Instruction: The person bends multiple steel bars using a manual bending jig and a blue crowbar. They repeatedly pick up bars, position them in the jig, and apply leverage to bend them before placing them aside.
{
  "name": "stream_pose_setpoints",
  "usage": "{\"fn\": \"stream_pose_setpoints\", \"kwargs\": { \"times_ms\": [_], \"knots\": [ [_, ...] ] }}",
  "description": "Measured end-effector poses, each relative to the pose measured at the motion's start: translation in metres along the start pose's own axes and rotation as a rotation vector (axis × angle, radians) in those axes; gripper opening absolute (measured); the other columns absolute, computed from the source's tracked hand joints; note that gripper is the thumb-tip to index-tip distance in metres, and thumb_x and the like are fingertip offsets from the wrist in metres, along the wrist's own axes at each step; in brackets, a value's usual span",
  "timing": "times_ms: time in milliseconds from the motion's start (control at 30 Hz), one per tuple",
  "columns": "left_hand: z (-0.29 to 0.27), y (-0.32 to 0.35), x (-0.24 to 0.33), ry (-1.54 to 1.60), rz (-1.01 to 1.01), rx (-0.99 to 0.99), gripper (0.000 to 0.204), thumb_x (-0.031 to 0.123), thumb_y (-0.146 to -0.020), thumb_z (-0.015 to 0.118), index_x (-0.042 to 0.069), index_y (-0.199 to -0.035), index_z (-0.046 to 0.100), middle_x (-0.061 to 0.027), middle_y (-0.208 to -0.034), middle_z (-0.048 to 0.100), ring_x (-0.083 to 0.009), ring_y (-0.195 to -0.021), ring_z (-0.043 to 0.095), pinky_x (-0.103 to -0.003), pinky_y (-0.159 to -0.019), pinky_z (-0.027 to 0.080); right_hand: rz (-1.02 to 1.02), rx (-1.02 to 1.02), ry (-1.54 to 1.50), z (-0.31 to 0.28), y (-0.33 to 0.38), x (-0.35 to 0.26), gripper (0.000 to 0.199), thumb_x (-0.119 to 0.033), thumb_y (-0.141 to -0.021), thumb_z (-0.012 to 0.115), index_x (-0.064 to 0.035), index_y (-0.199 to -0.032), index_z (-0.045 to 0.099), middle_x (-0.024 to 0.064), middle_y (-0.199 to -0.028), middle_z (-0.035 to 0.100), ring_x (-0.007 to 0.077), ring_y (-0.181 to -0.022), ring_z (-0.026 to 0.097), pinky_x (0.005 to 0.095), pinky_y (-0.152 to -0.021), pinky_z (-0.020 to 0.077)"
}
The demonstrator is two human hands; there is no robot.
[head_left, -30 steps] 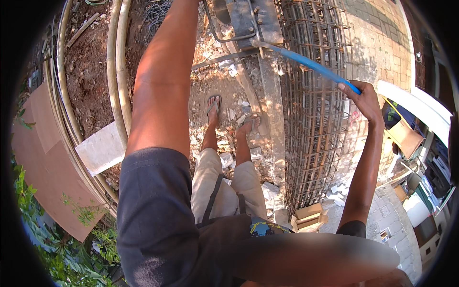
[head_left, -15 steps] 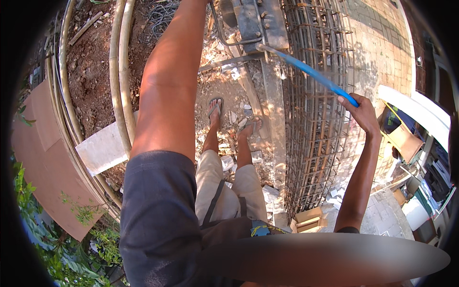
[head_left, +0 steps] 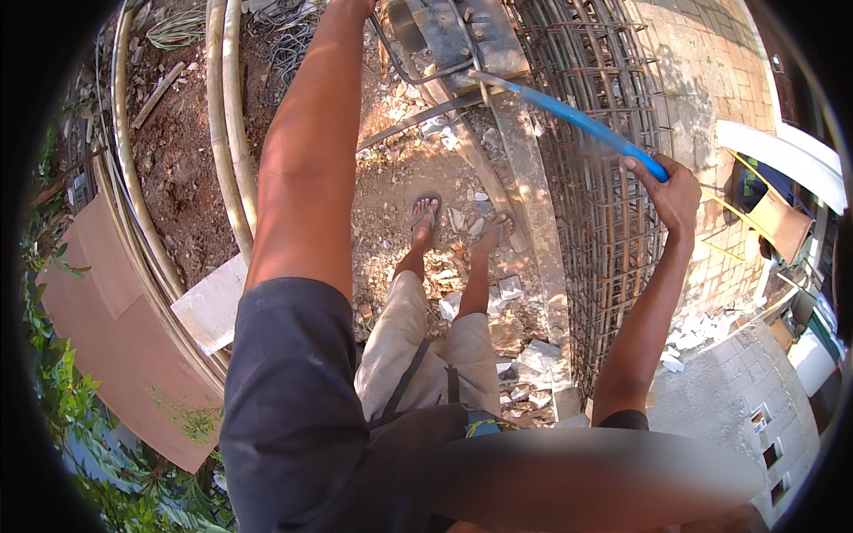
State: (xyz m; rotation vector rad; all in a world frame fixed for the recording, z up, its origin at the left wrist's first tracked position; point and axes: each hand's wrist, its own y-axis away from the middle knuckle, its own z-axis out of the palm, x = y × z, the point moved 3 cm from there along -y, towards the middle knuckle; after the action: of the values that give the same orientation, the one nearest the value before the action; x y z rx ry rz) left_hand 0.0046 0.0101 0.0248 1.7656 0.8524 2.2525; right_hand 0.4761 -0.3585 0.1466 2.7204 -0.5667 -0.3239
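My right hand (head_left: 673,197) is closed around the end of a blue-sleeved rebar bending lever (head_left: 577,120). The lever slants up to the left, and its bare tip meets the bent steel rod (head_left: 410,78) at the edge of a dark bending plate (head_left: 493,40). Several short pegs stand on that plate. My left arm reaches straight up to the frame's top edge. Only the base of my left hand (head_left: 360,7) shows there, beside the bent rod; its fingers are cut off, so its grip cannot be seen.
A long rusty rebar cage (head_left: 609,178) lies to the right of a concrete-like beam (head_left: 533,186). Rubble (head_left: 524,373) covers ground near my sandalled feet. Bamboo poles (head_left: 227,124), a brown board (head_left: 124,329) and a pale slab (head_left: 213,302) lie left. Paving (head_left: 711,62) is at right.
The lever and my right hand have moved slightly, its tip a little up and left. The view has shifted, and my feet sit farther right in it. My grip on the lever is unchanged.
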Motion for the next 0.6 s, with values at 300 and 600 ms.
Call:
{"fn": "stream_pose_setpoints", "kwargs": {
  "times_ms": [300, 600],
  "knots": [
    [0.003, 0.007, -0.004, -0.005, -0.024, -0.051, 0.039, 0.04, -0.093, 0.072, 0.025, -0.067, 0.046, 0.0061, -0.052, 0.03, -0.013, -0.042, 0.026, -0.033, -0.041, 0.018, 0.35, 0.266, -0.313, 0.102, 0.152, -0.11, 0.068, -0.075, -0.08, 0.078, -0.0068, -0.078, 0.075, 0.005, -0.055, 0.056, 0.0222, -0.053, 0.055, 0.0401, -0.055, 0.0435],
    [0.007, 0.029, 0.001, 0.003, -0.046, -0.027, 0.037, 0.038, -0.092, 0.073, 0.023, -0.07, 0.047, 0.0047, -0.054, 0.031, -0.0134, -0.045, 0.028, -0.033, -0.043, 0.02, 0.357, 0.157, -0.173, 0.077, 0.157, -0.076, 0.068, -0.075, -0.082, 0.075, -0.0067, -0.078, 0.073, 0.0041, -0.055, 0.053, 0.0207, -0.052, 0.052, 0.0397, -0.056, 0.0442]
  ]
}}
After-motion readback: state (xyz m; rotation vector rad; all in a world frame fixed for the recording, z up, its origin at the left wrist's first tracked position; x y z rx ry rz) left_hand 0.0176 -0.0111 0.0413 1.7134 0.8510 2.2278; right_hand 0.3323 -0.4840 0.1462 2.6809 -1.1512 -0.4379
